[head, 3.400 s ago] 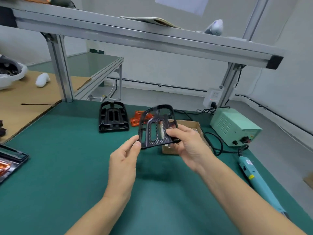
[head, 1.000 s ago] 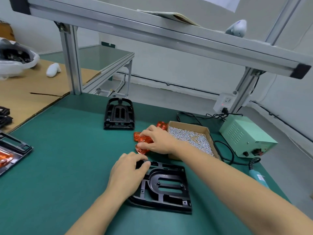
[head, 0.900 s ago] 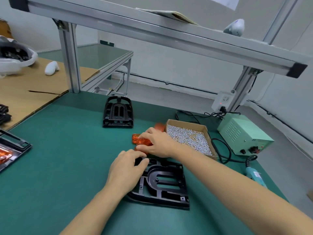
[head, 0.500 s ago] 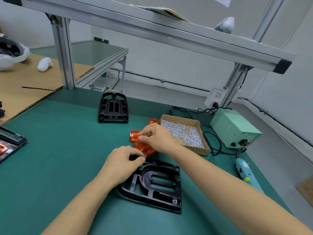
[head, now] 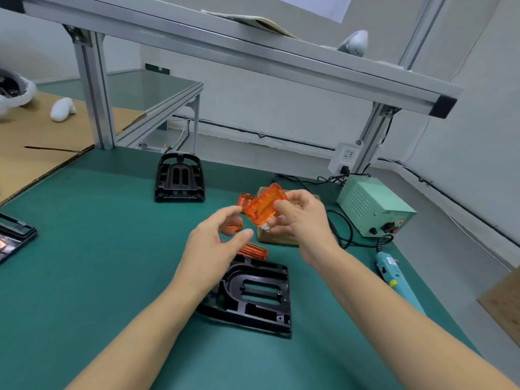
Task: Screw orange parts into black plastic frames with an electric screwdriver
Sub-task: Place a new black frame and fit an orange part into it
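Note:
A black plastic frame (head: 254,298) lies flat on the green mat in front of me. My right hand (head: 302,220) holds a translucent orange part (head: 264,205) in the air above the mat, pinched between thumb and fingers. My left hand (head: 216,243) hovers just left of it with fingers loosely spread, close to the part's lower edge and holding nothing. More orange parts (head: 253,250) lie on the mat behind the frame. The teal electric screwdriver (head: 395,274) lies on the mat at the right.
A stack of black frames (head: 179,178) stands at the back of the mat. A cardboard box (head: 277,237) is mostly hidden behind my right hand. A green power supply (head: 372,205) with cables sits at the back right. An aluminium shelf frame (head: 95,88) spans overhead.
My right hand has lifted an orange part off the pile into the air. My left hand has left the black frame and risen toward the part.

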Motion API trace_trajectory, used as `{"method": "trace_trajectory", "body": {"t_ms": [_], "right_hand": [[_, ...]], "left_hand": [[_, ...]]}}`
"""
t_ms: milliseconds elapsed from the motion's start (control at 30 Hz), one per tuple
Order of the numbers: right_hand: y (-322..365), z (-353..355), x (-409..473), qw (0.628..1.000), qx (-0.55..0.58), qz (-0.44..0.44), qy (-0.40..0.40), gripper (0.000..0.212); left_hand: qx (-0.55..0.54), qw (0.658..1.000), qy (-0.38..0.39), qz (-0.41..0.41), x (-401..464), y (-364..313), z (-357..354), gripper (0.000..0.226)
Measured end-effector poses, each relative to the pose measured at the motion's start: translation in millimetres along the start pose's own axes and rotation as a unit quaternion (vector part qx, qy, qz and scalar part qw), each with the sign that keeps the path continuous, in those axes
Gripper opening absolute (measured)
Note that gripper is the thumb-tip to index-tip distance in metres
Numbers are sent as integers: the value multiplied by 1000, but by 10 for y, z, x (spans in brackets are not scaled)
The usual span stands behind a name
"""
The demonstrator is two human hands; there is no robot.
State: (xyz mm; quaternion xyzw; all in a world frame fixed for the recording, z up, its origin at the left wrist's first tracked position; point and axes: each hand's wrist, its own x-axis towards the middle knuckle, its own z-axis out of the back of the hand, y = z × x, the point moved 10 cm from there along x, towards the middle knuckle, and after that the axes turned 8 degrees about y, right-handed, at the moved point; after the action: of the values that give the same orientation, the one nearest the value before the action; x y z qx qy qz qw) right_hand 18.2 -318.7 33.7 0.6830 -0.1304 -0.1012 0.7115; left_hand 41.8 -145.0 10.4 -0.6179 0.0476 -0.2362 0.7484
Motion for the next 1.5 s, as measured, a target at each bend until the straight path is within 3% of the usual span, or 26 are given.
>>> {"method": "trace_trajectory", "body": {"t_ms": [133,400,633,967,1100,1200,1267,1367,1500], "right_hand": [[-73,50,-208,999,22,-31,23,16],[-24,218,-555,1000,17,18,11,15],[-32,231,-696,999,2,29,12,14],[-146,243,-718,999,26,32,17,13],[-164,159,-658,997,-35,38,65,13],[-160,133,-506,987,-106,29,113,13],[-210,59,-437,969,-188,17,160,12],[-349,-129,-424,924,-305,6,229,11],[-410,-276,-424,897,-362,18,254,13]], "left_hand": [[-173,985,22,9,-5,-25,-100,27],[-306,948,70,46,-94,9,-247,23],[-320,939,106,69,-172,0,-370,16],[-326,931,133,92,-254,7,-481,31],[-245,957,138,76,-256,-18,-433,25],[-46,997,39,38,-142,-2,-13,26],[44,998,16,31,-120,11,150,28],[100,993,47,52,-160,130,118,31],[139,985,68,70,-214,213,26,28]]}}
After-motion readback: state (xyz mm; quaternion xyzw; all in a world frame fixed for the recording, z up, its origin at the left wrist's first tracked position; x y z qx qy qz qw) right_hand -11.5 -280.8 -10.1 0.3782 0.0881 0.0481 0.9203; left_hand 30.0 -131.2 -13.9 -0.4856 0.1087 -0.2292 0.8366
